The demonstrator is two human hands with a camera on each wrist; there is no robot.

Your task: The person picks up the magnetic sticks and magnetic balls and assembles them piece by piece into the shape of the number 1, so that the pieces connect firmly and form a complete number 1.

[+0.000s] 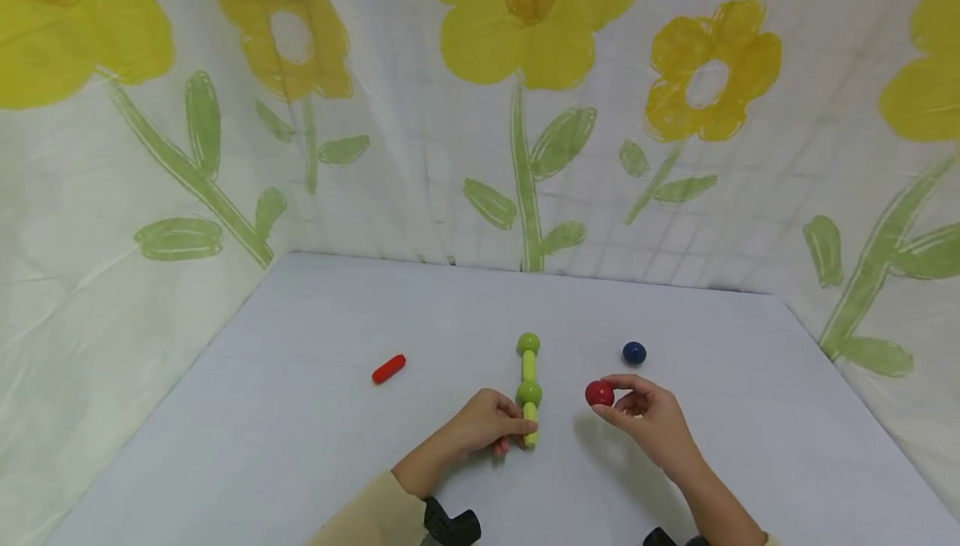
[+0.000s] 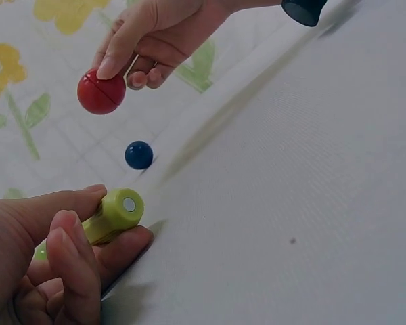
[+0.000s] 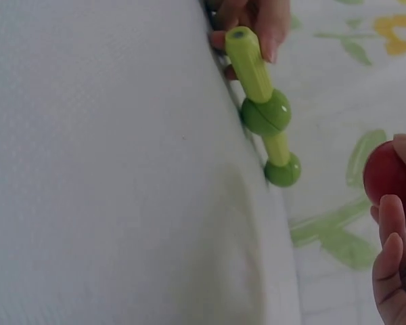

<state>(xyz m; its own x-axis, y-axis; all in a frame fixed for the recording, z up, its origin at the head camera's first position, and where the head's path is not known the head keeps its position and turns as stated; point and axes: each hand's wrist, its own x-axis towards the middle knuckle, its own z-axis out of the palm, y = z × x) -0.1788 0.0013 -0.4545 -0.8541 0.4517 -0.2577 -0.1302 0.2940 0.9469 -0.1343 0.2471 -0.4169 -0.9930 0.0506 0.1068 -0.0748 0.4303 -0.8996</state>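
My left hand pinches the near end of a chain of green balls and yellow-green rods on the table. The chain runs away from me as rod, ball, rod, ball. In the left wrist view the held rod shows a round silvery disc in its end face. To the right, my right hand holds a red ball between thumb and fingers, lifted above the table and apart from the chain. A thin seam crosses the ball in the left wrist view.
A dark blue ball lies on the table beyond the right hand. Left of the chain lies a short red rod. The white table ends at a curtain painted with yellow flowers.
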